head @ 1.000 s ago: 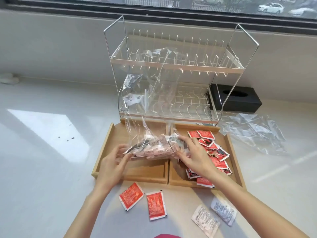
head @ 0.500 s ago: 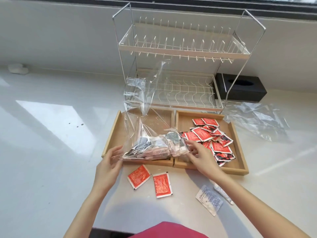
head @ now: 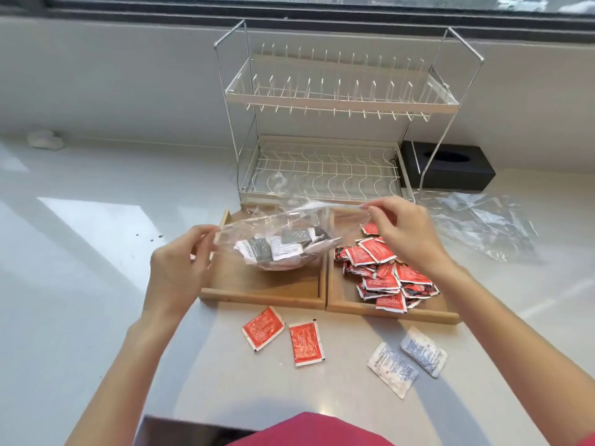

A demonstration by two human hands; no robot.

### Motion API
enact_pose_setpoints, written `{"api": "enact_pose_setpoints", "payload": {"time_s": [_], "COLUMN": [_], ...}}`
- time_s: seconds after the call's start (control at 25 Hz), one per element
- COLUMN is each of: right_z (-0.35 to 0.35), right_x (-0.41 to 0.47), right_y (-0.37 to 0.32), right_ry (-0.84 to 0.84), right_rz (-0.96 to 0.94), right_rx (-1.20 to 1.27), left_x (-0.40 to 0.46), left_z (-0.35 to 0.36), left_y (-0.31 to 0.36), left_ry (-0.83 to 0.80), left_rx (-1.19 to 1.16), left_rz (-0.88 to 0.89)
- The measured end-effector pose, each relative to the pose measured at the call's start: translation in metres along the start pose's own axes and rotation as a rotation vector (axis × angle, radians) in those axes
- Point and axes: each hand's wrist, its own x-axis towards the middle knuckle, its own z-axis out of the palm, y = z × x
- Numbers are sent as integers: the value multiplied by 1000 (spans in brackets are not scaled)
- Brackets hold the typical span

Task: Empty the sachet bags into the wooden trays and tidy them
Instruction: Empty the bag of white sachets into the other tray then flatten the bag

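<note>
On the pale stone counter (head: 96, 300), a two-tier white wire dish rack (head: 338, 130) stands behind two shallow wooden trays (head: 267, 292) set side by side, the right tray holding a heap of red sachets (head: 383, 268). Over the left tray hangs a clear plastic bag (head: 277, 239) of grey and white sachets, its rim pinched by the left hand (head: 177, 265) and the right hand (head: 409, 236). Two loose red sachets (head: 304, 342) and two white sachets (head: 392, 368) lie before the trays.
</note>
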Motion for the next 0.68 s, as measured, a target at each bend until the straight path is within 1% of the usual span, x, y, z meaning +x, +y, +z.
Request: {"api": "enact_pose_setpoints", "payload": {"time_s": [0.16,0.24,0.36,0.44,0.68], "right_z": [-14,-22,-36,-49,-79], "right_x": [20,31,52,68,93], "right_y": [-14,-21,-36,-46,-67], "right_ry": [34,63,104,133,190], "right_rz": [-100,-137,-181,-202,-272], "right_rx": [-28,-33,-42,-46,-35], "left_x": [27,40,63,79,107], "left_z": [-18,-25,-35,-42,-58], "left_y": [11,19,35,47,71], "left_ry": [0,12,18,64,176], "left_rx": [72,70,-58,-148,-165], "left_rz": [113,137,85,71,176]}}
